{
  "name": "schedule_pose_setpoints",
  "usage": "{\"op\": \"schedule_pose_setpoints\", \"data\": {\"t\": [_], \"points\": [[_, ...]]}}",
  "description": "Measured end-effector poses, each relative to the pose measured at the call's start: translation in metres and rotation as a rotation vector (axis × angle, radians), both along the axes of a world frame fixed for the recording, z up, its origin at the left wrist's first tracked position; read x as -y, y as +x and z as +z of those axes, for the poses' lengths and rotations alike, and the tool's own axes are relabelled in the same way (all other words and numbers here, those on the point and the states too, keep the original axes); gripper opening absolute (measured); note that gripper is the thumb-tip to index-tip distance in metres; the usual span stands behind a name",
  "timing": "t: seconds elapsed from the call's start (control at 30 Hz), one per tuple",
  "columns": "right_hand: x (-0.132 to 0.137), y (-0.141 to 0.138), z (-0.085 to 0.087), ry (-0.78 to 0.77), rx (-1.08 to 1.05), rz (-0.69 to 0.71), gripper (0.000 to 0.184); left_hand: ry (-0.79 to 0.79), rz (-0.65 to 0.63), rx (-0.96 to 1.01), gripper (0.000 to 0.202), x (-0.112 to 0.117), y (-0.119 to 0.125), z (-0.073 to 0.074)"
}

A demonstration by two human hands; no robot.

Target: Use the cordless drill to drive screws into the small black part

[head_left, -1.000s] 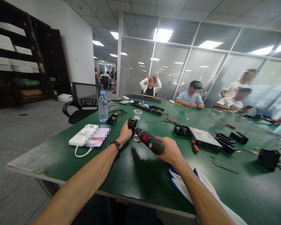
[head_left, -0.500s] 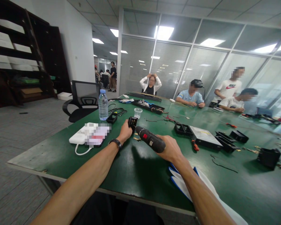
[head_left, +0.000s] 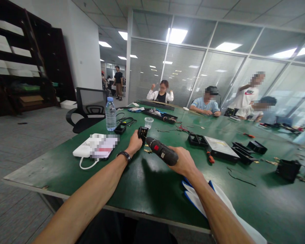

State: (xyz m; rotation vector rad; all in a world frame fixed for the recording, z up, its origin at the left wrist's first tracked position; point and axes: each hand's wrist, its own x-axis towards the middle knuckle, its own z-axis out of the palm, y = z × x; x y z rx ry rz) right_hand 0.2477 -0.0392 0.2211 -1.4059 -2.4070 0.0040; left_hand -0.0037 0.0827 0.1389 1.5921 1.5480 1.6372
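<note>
My left hand (head_left: 134, 144), a dark watch on its wrist, is closed round a small black box-shaped part (head_left: 142, 132) held upright on the green table (head_left: 147, 183). My right hand (head_left: 184, 161) grips a black cordless screwdriver (head_left: 161, 153) with a red switch. Its tip points at the black part. Small brass pieces (head_left: 147, 150) lie on the table just under the tool.
A white power bank with cable (head_left: 84, 152), a water bottle (head_left: 110, 114) and a plastic cup (head_left: 148, 122) stand to the left and ahead. Black trays and a flat drive unit (head_left: 220, 147) lie right. White-blue gloves (head_left: 193, 195) lie under my right forearm. Several people sit at the far end.
Both hands hold the same things in nearly the same place. My view has shifted slightly. The person at the far end has lowered both arms from the head.
</note>
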Motion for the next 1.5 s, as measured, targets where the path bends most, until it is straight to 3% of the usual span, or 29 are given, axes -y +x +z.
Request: {"op": "schedule_pose_setpoints", "data": {"t": [0.27,0.7,1.5], "points": [[0.002,0.0,0.004,0.009,0.037,-0.011,0.026,-0.056,0.035,-0.088,0.036,-0.008,-0.005,-0.001],[0.0,0.002,0.002,0.04,0.023,0.01,0.027,-0.064,0.032,-0.08,0.039,0.002,0.0,0.009],[-0.004,0.002,-0.005,0.021,-0.013,0.016,0.025,-0.01,0.046,-0.035,0.037,-0.007,-0.001,-0.008]]}}
